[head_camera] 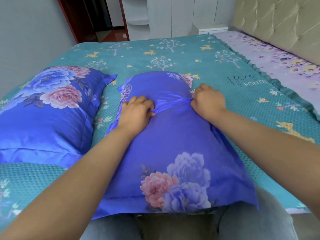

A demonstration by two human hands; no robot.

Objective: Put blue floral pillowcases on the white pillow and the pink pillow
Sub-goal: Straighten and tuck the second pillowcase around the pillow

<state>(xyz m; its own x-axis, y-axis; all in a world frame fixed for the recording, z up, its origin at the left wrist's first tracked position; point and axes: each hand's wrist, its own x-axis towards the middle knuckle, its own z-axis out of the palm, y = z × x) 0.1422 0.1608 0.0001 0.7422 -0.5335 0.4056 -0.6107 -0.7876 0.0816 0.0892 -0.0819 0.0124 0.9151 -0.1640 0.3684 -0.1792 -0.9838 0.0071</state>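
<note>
A pillow in a blue floral pillowcase (pixel 174 149) lies lengthwise in front of me on the bed, its near end over my lap. My left hand (pixel 136 111) and my right hand (pixel 207 101) each pinch a gathered fold of the case fabric across its upper middle. No white or pink pillow surface shows there. A second pillow in a blue floral pillowcase (pixel 48 108) lies on the bed to the left, fully covered, untouched.
The bed carries a teal bedspread (pixel 164 54) with deer and trees. A lilac floral sheet (pixel 284 61) and a padded headboard (pixel 280 19) are at the right. A white cabinet (pixel 173 14) and a doorway (pixel 97 18) stand beyond the bed.
</note>
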